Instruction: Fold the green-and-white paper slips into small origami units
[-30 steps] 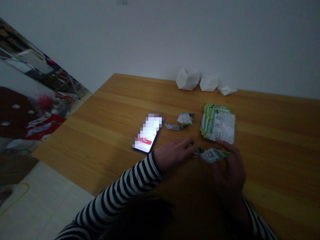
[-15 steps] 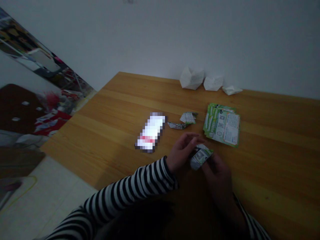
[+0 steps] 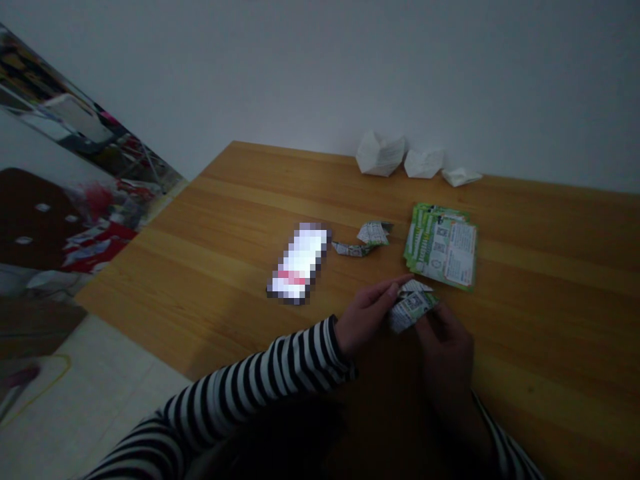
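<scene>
Between my two hands is a small piece of folded printed paper (image 3: 411, 311), white and green with a square code on its face. My left hand (image 3: 367, 312) pinches its left side between thumb and fingers. On its right side, my right hand (image 3: 447, 347) grips the lower right edge; part of that hand is in shadow. Beyond them lies a folded paper figure (image 3: 374, 233) with a long curled part (image 3: 350, 249), in the same print. A stack of green and white flyers (image 3: 445, 250) rests just past my right hand.
A phone with a lit, blurred screen (image 3: 301, 260) lies on the wooden table (image 3: 215, 220), left of the paper figure. Along the wall stand white folded papers (image 3: 381, 155), three in all. Left of the table edge are the floor (image 3: 120, 380) and a brown chair back (image 3: 35, 213).
Both hands have shifted slightly right with the folded paper. My left fingers have moved along its upper edge, and its top flap shows more.
</scene>
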Tool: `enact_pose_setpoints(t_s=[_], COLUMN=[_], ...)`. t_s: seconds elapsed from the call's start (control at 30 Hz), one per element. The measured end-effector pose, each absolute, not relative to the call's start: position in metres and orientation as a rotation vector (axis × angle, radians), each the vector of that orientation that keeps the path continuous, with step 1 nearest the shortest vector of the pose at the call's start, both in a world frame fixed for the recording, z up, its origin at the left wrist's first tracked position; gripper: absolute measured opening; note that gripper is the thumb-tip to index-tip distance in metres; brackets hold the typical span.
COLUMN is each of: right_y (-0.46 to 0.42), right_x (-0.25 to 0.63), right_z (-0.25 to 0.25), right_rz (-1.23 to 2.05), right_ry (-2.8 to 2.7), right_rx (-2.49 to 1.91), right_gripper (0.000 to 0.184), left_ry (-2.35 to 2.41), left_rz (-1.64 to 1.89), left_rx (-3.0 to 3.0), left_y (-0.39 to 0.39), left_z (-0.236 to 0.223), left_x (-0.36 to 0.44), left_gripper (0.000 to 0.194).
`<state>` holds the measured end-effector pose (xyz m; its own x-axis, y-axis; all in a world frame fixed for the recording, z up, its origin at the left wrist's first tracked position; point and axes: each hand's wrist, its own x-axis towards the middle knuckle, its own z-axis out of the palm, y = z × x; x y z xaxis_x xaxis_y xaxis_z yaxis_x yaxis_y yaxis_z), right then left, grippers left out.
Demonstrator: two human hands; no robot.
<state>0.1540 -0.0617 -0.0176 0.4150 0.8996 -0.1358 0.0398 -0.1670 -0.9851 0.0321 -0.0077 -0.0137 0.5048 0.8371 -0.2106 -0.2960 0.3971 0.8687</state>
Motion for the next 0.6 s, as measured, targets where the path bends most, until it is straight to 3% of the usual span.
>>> enact_pose_setpoints(t_s=[0.6], right_y=[-0.061], right_x=[0.161], right_z=[-0.018], right_rz=[1.06], right_ry=[-0.838], right_rx=[-1.509], right_gripper=[0.024], left_ry=[0.771], left_rz=[0.684], left_rx=[1.784], left_y=[0.003], left_z=[-0.014], left_x=[0.014], left_gripper=[0.054])
